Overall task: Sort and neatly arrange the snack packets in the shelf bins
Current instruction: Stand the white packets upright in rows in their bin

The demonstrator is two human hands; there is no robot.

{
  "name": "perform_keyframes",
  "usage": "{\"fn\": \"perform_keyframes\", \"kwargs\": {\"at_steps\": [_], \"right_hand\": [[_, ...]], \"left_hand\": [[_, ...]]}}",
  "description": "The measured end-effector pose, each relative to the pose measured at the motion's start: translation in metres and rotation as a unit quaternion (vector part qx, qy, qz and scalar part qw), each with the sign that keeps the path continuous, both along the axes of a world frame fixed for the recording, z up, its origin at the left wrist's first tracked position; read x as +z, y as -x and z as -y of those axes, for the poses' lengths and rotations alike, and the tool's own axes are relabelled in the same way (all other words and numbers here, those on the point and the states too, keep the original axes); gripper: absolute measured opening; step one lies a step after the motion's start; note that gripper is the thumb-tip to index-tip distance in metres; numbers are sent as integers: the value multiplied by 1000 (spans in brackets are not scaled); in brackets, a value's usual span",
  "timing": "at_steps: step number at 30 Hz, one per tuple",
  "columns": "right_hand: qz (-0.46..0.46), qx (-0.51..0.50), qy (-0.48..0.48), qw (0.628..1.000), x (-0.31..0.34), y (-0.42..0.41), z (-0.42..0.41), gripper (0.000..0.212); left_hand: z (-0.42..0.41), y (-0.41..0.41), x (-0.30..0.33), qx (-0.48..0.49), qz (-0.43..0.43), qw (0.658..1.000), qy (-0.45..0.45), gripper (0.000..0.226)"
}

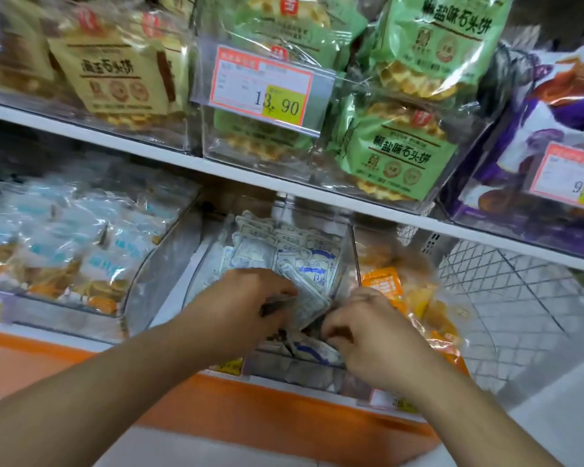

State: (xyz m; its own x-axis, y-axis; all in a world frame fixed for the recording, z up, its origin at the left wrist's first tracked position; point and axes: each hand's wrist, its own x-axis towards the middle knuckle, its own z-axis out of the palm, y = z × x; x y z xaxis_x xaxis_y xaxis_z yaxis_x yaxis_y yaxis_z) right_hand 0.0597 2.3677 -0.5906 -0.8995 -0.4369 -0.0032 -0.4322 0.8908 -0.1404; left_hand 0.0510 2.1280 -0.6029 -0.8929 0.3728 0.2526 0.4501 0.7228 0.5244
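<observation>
Gripping crinkly white-and-blue packets point(312, 264), the left hand point(246, 305) and right hand point(375, 335) both curl fingers round them inside a clear plastic bin point(348, 244) on the lower shelf. At three o'clock sits an orange bag point(385, 284); at twelve, a price tag point(263, 84) reads 13.90, green waffle bags point(402, 156) beside it.

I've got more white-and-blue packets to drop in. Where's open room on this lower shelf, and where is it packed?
Open: the clear bin left of the white-and-blue packets looks bare inside. Crowded: the middle bin's front, where the left hand and right hand grip packets; the orange packets fill the right bin, the light-blue packets the far left.
</observation>
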Motion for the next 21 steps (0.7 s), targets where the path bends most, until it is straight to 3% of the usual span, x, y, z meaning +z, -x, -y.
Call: {"fn": "perform_keyframes", "kwargs": {"at_steps": [3,7,11,14,21], "right_hand": [[-9,-33,44,998,5,5,12,19],[-2,-54,160,986,19,30,47,34],[69,-29,181,981,8,66,88,64],[105,-22,179,978,-5,81,109,72],[-40,-68,210,975,-5,74,91,31]], "left_hand": [[26,9,6,38,-46,998,33,45],[54,12,1,105,-8,987,118,71],[66,5,2,105,58,990,74,82],[69,2,-1,97,66,992,40,83],[70,7,0,106,45,993,0,70]]}}
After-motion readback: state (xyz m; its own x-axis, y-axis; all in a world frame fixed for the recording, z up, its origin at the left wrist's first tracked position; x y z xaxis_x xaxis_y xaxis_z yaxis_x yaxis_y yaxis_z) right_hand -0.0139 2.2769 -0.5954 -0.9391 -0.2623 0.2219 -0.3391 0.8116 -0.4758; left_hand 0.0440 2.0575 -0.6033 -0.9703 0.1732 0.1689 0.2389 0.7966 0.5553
